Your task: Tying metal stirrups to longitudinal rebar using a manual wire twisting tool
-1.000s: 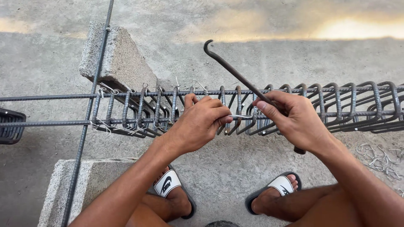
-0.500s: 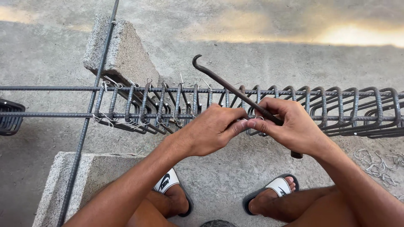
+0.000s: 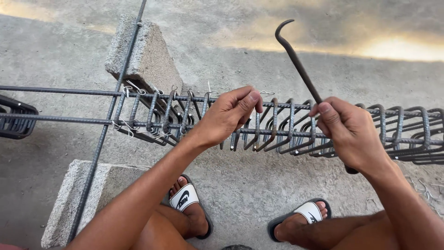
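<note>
A rebar cage (image 3: 286, 125) runs left to right in front of me, with several steel stirrups threaded on long horizontal bars. My left hand (image 3: 229, 115) grips the top bar and a stirrup near the middle. My right hand (image 3: 351, 134) is closed around a hooked metal tying tool (image 3: 296, 58), whose curved tip points up and away above the cage. Thin tie wires (image 3: 136, 89) stick out from the stirrups at the left part of the cage.
Two concrete blocks support the bars: one beyond the cage (image 3: 143, 55), one near my left leg (image 3: 78, 194). A single rebar (image 3: 108, 120) crosses diagonally over both. Another stirrup bundle (image 3: 16, 118) sits at the left edge. My feet in sandals (image 3: 185, 199) rest on the concrete floor.
My hands have separated: the right hand has lifted the hooked tool up and to the right, away from the left hand. The left hand stays on the top bar.
</note>
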